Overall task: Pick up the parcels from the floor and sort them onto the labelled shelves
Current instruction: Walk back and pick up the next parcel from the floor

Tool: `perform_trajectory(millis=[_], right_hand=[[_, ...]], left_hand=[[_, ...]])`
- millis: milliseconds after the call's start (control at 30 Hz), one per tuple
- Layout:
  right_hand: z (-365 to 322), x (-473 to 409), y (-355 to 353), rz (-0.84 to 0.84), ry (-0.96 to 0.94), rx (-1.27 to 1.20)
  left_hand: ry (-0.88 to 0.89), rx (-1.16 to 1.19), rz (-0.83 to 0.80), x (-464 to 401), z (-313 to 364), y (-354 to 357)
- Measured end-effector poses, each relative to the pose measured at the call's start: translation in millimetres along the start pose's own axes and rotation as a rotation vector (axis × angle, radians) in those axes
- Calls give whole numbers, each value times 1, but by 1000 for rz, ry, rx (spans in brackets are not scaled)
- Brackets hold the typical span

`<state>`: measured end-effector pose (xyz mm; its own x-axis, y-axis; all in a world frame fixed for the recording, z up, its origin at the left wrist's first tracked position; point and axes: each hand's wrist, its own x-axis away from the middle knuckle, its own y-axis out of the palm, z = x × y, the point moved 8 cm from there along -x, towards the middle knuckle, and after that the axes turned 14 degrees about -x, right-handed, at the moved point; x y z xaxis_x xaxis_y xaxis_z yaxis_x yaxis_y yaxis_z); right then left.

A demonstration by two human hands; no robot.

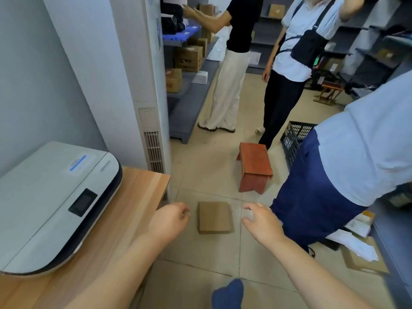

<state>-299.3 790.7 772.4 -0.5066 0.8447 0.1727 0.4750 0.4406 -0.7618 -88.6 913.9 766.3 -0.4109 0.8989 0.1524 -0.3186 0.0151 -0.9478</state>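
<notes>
Reaching down with left hand (pixel 168 221) and right hand (pixel 260 221) either side of the parcel (pixel 215 217) — flat on the floor (fingers loosely curled, grasping nothing) — seemingly to lift it.

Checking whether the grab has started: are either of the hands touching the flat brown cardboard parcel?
Apart. Head view shows floor tile between parcel and both left hand and right hand.

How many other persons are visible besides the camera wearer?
3: person in cream trousers by left shelves, person in black trousers centre, person in navy trousers right. Others may be hidden.
</notes>
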Motion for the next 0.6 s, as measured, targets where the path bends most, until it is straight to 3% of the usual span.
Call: perform_trajectory(millis=[600], right_hand=[[82, -302, -11, -199, 28, 16]], left_hand=[[-198, 51, -81, -287, 26, 50]])
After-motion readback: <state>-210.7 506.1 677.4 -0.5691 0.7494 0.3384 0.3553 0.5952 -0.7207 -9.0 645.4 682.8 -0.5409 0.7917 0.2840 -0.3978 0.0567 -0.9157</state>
